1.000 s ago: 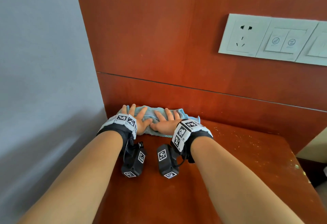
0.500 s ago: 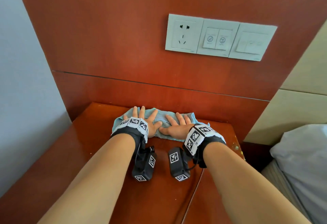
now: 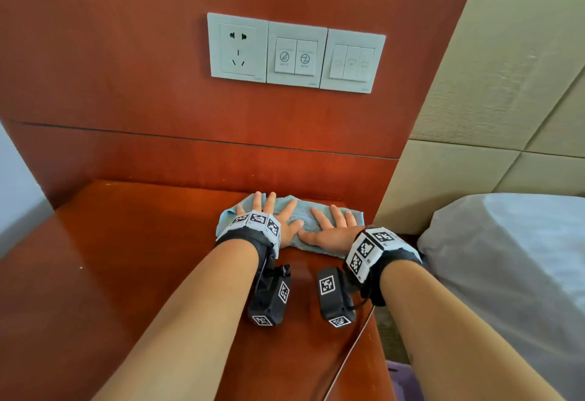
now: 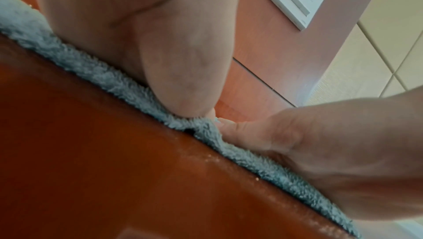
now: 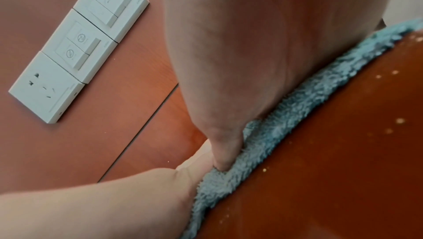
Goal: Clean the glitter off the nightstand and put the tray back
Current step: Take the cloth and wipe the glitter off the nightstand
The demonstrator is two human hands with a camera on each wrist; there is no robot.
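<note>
A light blue fluffy cloth (image 3: 304, 210) lies on the reddish wooden nightstand (image 3: 133, 258) at its back right corner, against the wall panel. My left hand (image 3: 272, 213) and right hand (image 3: 332, 226) lie flat side by side on the cloth, fingers spread, thumbs nearly touching. In the left wrist view the cloth (image 4: 96, 74) shows under my palm. The right wrist view shows the cloth (image 5: 304, 105) and pale glitter specks (image 5: 400, 120) on the wood in front of it. No tray is in view.
A white socket and switch panel (image 3: 296, 53) sits on the wood wall above. A padded beige headboard (image 3: 490, 83) and a bed with a grey pillow (image 3: 506, 258) stand to the right of the nightstand. A grey wall (image 3: 15, 185) is on the left.
Both hands have slid the cloth to the right along the back of the nightstand, from its left corner to its right corner. The hands stayed flat on it.
</note>
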